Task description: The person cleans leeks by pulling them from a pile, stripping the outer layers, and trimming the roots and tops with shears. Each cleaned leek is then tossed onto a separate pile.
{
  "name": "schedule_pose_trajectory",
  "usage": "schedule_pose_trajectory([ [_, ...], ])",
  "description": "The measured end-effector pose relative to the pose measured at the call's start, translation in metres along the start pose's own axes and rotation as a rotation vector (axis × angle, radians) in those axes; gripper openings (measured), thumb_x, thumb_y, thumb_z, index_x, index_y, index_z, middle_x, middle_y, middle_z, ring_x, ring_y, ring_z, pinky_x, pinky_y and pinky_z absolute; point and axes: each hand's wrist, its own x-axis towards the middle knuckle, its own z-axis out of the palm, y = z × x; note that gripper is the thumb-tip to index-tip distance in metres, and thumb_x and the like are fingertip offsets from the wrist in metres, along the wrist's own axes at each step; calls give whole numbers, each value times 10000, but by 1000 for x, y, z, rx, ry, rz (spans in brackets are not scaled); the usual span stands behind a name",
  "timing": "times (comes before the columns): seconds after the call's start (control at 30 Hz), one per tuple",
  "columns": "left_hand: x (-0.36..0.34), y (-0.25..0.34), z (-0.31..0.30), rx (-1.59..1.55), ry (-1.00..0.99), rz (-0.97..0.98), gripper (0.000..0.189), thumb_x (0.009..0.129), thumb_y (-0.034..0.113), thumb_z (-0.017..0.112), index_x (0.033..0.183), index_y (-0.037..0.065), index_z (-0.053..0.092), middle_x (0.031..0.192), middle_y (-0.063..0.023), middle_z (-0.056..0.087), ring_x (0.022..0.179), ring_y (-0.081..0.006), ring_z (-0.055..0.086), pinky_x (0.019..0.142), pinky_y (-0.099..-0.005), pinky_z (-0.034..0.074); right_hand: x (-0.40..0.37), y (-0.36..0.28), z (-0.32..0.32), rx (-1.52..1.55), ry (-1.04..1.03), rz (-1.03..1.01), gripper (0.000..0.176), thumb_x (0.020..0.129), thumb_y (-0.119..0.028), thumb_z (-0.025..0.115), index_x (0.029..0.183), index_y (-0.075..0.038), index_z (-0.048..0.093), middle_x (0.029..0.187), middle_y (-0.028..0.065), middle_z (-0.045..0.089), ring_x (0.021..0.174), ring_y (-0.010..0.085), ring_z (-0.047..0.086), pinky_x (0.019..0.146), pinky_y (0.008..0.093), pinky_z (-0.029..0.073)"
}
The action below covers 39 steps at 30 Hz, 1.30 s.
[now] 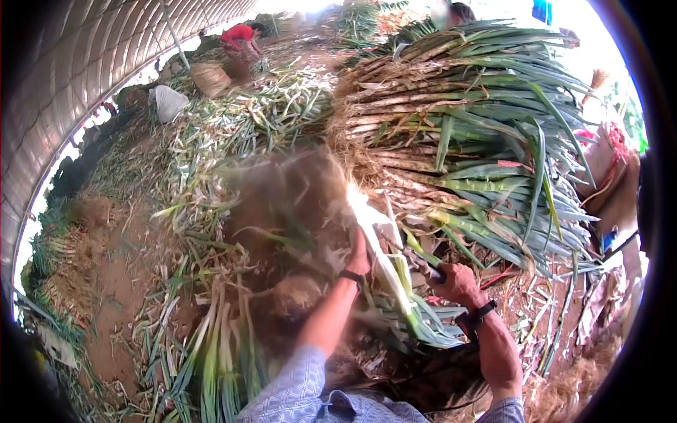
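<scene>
My left hand (pixel 360 257), with a dark wristband, is closed around a large green onion (pixel 386 271). The onion slants, its bright white root end up and away from me and its green leaves down to the right. My left fingers are partly hidden behind the stalk. In my right hand (pixel 460 283) is a tool with a black grip that looks like an air blow gun (pixel 425 266), its front end directed at the stalk. A blurred brown cloud of dust and loose skins (pixel 282 204) hangs left of the onion.
A big pile of unpeeled green onions (pixel 458 127) lies to the right. Pale, cleaned-looking onions (pixel 222 338) lie at lower left. Stripped leaves (pixel 261 116) cover the ground. Farther back are a tan sack (pixel 210 79), a white sack (pixel 168 103) and a person in red (pixel 240 41).
</scene>
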Motion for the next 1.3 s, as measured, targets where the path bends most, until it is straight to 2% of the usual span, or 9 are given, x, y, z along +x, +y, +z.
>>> schedule_pose_trajectory([
  [0.2,29,22,11,225,-104,-213,594,954,631,443,1094,69,574,998,-71,613,895,-202,620,788,-389,550,1,14,-3,74,-25,97,321,774,-397,715,851,-86,707,780,179,683,757,379,662,698,475,512],
  [0.33,38,28,22,752,65,-98,939,864,797,361,1510,117,318,1505,-227,358,1404,-343,325,1133,-515,277,3,16,-3,68,-76,216,379,773,-463,699,858,-93,711,823,189,690,807,376,667,746,480,511],
  [0.37,65,19,-11,787,-83,-157,988,855,834,227,1564,150,155,1617,-178,91,1501,-288,-36,1195,-461,-6,4,18,-2,56,-88,216,392,772,-475,695,862,-95,712,828,188,691,811,376,667,751,480,513],
  [0.47,40,43,26,1157,62,-170,1005,847,842,181,1564,140,138,1615,-186,96,1500,-297,-33,1190,-478,-35,7,24,4,7,-115,206,417,770,-501,685,872,-98,717,840,185,693,821,378,667,765,479,519],
  [0.57,71,25,-9,1235,202,67,892,892,730,385,1432,21,417,1434,-240,420,1359,-320,357,1122,-424,250,7,26,5,-45,-150,191,423,767,-501,679,859,-90,718,843,182,695,829,379,666,765,480,523],
  [0.7,46,38,10,1107,303,69,652,878,549,628,1117,-58,636,1001,-126,665,907,-258,630,809,-383,502,4,40,11,-97,-136,163,431,763,-498,674,856,-79,713,827,186,693,813,373,671,744,480,528],
  [0.9,23,26,7,796,331,349,428,909,402,663,1094,16,667,970,-67,667,886,-180,616,780,-337,494,3,32,7,-45,-156,145,427,779,-495,661,900,-89,712,829,172,701,813,362,678,739,475,530],
  [1.1,29,38,3,848,385,75,469,918,413,626,1150,6,643,1061,-90,666,946,-187,600,826,-318,474,6,21,10,32,-107,135,429,776,-494,681,865,-75,687,790,164,688,783,373,664,702,481,519],
  [1.3,33,27,-1,1146,342,296,478,922,389,591,1165,-21,620,1094,-156,662,982,-281,612,888,-396,462,10,28,13,97,-39,186,420,792,-488,671,860,-74,696,791,176,685,782,375,665,703,475,521],
])
